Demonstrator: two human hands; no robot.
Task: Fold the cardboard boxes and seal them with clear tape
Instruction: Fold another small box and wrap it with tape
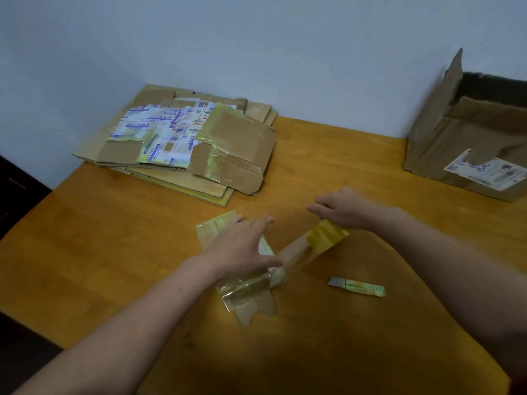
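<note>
Head view: the right hand has its fingers curled round the roll. The strip runs down-left to the left hand, whose flat fingers press it on the surface. The cutter lies nearer the right hand.
</note>
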